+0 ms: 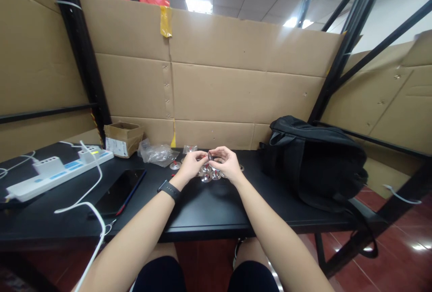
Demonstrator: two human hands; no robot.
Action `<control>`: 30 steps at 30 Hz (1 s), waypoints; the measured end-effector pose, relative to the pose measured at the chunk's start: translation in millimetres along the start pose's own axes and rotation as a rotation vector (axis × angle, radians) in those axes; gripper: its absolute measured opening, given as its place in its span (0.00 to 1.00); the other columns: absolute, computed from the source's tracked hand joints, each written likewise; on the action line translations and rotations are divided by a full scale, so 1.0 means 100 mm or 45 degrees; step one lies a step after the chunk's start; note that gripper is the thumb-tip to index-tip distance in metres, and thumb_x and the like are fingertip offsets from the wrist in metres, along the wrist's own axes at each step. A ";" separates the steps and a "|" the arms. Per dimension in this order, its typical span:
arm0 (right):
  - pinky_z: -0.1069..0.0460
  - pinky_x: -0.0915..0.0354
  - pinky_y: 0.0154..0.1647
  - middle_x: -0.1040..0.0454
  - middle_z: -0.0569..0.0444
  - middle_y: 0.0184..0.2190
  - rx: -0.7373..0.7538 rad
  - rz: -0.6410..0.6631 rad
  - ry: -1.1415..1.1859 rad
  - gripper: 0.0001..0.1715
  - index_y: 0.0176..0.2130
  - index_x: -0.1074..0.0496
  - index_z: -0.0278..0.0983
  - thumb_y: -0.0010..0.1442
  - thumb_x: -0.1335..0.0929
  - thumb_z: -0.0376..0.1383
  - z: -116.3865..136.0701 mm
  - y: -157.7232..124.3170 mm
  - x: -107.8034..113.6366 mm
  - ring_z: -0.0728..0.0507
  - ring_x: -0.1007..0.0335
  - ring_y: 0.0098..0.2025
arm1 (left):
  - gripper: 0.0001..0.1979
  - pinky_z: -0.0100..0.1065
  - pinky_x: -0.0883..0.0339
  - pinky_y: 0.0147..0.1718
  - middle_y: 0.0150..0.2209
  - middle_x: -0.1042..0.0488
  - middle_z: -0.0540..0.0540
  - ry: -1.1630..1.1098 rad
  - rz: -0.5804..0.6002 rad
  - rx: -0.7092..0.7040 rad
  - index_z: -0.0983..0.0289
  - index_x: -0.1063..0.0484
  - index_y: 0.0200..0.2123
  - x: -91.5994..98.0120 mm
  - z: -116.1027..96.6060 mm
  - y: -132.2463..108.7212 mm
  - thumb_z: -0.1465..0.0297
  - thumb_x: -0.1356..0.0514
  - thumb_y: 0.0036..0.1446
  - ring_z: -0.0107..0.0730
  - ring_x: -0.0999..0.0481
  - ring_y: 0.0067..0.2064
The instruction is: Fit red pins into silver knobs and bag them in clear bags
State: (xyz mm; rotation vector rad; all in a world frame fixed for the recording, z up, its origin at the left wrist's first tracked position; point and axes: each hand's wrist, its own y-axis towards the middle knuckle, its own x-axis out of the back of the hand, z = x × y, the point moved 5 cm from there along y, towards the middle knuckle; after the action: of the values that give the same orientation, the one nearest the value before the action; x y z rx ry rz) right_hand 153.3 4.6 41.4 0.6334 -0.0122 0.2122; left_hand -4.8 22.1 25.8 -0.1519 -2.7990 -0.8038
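Observation:
My left hand (191, 163) and my right hand (225, 162) meet above the far middle of the black table (202, 211). Both are pinched closed on one small dark part (210, 155) held between their fingertips; I cannot make out what it is. Just under the hands lie several small clear suction-cup-like pieces (209, 175) on the table. A black watch (168, 189) sits on my left wrist.
A black backpack (313, 161) fills the table's right side. A white power strip (57, 170) with white cables, a dark phone (119, 188), a small cardboard box (123, 139) and a clear plastic bag (155, 152) lie at the left. Cardboard walls stand behind.

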 end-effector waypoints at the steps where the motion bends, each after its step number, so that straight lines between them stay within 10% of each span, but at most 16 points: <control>1: 0.46 0.26 0.48 0.21 0.46 0.46 -0.002 0.003 0.032 0.26 0.42 0.29 0.39 0.45 0.21 0.41 0.00 0.00 -0.01 0.39 0.23 0.50 | 0.16 0.35 0.29 0.40 0.37 0.18 0.59 -0.002 0.008 -0.005 0.67 0.21 0.38 -0.01 0.00 0.00 0.59 0.36 0.54 0.39 0.20 0.38; 24: 0.40 0.28 0.56 0.20 0.44 0.47 -0.060 -0.004 0.114 0.23 0.39 0.21 0.36 0.44 0.20 0.44 -0.07 -0.01 -0.01 0.35 0.23 0.52 | 0.10 0.35 0.31 0.42 0.38 0.18 0.56 0.259 -0.056 -0.076 0.64 0.20 0.39 0.01 -0.12 -0.07 0.66 0.39 0.57 0.39 0.21 0.40; 30: 0.41 0.29 0.55 0.18 0.48 0.44 -0.024 0.004 -0.048 0.19 0.43 0.18 0.38 0.57 0.27 0.47 -0.10 0.02 0.03 0.36 0.22 0.48 | 0.17 0.34 0.31 0.38 0.35 0.20 0.58 -0.049 -0.074 -0.002 0.67 0.22 0.35 -0.04 -0.08 -0.05 0.58 0.36 0.55 0.38 0.22 0.36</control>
State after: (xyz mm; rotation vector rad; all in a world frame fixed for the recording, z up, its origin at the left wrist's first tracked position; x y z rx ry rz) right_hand 155.2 13.0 35.1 0.6182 -0.0516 0.2031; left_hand 0.0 13.5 29.3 -0.0874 -2.8506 -0.8251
